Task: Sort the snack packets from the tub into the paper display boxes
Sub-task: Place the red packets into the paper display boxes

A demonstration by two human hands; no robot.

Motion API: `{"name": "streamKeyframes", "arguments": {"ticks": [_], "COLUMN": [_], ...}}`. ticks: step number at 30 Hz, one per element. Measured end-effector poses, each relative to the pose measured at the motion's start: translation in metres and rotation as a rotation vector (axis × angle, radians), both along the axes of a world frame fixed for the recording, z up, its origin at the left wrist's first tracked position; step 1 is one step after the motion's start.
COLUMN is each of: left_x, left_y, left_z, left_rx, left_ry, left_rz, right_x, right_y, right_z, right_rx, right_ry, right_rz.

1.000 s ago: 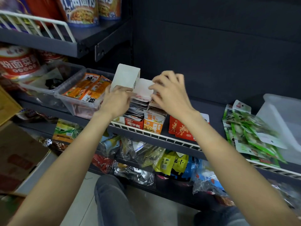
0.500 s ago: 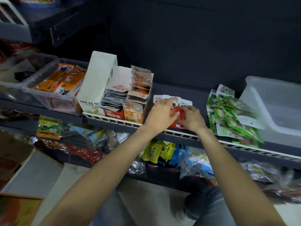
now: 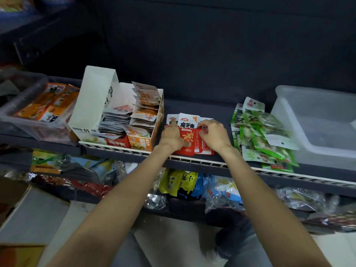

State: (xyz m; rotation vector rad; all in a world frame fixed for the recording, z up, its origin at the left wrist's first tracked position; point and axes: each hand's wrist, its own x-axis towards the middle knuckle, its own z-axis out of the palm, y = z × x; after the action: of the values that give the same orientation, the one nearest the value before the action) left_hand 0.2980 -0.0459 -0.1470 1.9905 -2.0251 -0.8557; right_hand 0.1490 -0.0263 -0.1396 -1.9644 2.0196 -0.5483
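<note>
Red and white snack packets (image 3: pixel 188 134) sit fanned on the shelf (image 3: pixel 192 107), three that I can count, though my hands cover their lower halves and there may be more beneath. My left hand (image 3: pixel 172 136) lies on the left side of the fan, forefinger stretched up over the leftmost packet, grip loose and closed round nothing. My right hand (image 3: pixel 212 134) has its fingers curled at the top edge of the rightmost packet, pinching it, I think; the fingertips blur into the print. Just left of the fan stand two paper display boxes: a red-fronted box (image 3: pixel 116 144) with its tall white flap raised, and an orange-fronted box (image 3: pixel 141 142) touching it, both stacked with flat packets too many and too overlapped to count. Further left, one clear tub (image 3: pixel 23 123) of orange packets, cut off by the frame edge. To the right, a heap of green packets (image 3: pixel 264 135), then one clear tub on the right (image 3: pixel 317 130), also cut off.
</note>
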Motion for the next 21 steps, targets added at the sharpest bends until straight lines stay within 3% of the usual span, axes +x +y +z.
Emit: {"name": "streamKeyframes", "arguments": {"ticks": [6, 14, 19, 21], "left_x": [-0.002, 0.037, 0.067, 0.069], "left_y": [0.004, 0.054, 0.083, 0.086], "left_z": [0.0, 0.058, 0.105, 0.117], "left_rx": [-0.189, -0.379, -0.359, -0.403], "left_ry": [0.024, 0.551, 0.841, 0.852], "left_rz": [-0.048, 0.029, 0.095, 0.064], "right_x": [0.0, 0.012, 0.055, 0.063], "right_y": [0.004, 0.0, -0.022, -0.026], "right_z": [-0.006, 0.005, 0.004, 0.003], "right_rx": [0.052, -0.031, 0.152, 0.216], "right_ry": [0.016, 0.01, 0.294, 0.39], "right_rz": [0.039, 0.067, 0.085, 0.069]}}
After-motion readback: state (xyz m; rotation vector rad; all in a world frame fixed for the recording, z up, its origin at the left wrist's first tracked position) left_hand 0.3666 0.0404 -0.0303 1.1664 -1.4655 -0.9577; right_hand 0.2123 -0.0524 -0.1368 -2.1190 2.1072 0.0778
